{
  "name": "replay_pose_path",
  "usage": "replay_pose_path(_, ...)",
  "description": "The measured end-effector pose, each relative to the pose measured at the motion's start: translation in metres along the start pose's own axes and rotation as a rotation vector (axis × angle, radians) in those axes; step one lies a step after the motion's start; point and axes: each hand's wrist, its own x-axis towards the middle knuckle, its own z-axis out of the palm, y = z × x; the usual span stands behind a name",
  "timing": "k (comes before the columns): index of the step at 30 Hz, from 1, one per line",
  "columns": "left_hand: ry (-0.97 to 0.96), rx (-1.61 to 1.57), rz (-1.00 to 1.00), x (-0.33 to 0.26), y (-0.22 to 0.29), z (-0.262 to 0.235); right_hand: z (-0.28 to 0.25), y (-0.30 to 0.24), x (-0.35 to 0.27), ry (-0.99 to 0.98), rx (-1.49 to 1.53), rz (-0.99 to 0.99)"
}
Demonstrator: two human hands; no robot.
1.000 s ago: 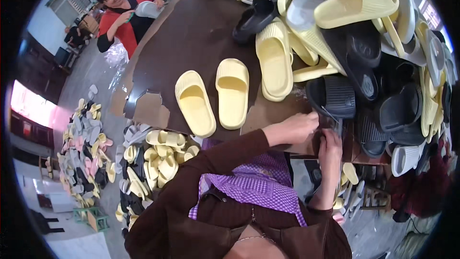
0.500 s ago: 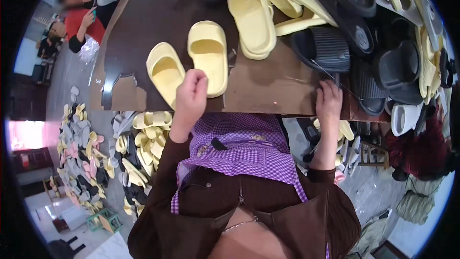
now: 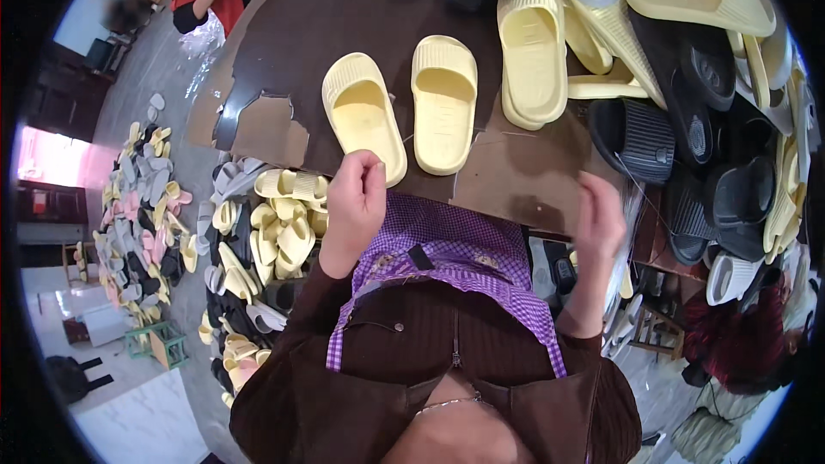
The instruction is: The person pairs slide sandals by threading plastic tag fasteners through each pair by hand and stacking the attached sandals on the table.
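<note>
The left yellow slipper (image 3: pixel 365 116) and right slipper (image 3: pixel 443 107) lie side by side on the surface (image 3: pixel 275 56); the left hand (image 3: pixel 358 193) is curled closed at the left one's heel, while the right hand (image 3: pixel 601 219), near thin strands (image 3: pixel 633 206), is too blurred to read its grip. This looks like a step between grasps, the next move calling for opened left fingers. Half a second ago the left hand also overlapped the right slipper.

left grip (image 3: pixel 356 208): near yellow slipper (image 3: pixel 367 120) | right grip (image 3: pixel 602 219): blurred, near table edge (image 3: pixel 540 216)
</note>
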Motion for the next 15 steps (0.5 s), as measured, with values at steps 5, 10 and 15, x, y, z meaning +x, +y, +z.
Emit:
replay_pose_path(5,-0.013,0.084,0.059,-0.012,0.000,0.000,0.068,-0.067,0.031,-0.343,0.292,-0.197)
replay_pose_path(10,-0.038,0.096,0.156,-0.020,0.007,-0.011,0.105,-0.080,0.046,-0.458,0.203,-0.299)
replay_pose_path(15,-0.016,0.162,0.165,-0.032,-0.009,-0.026,0.100,-0.092,0.051,-0.411,0.202,-0.466)
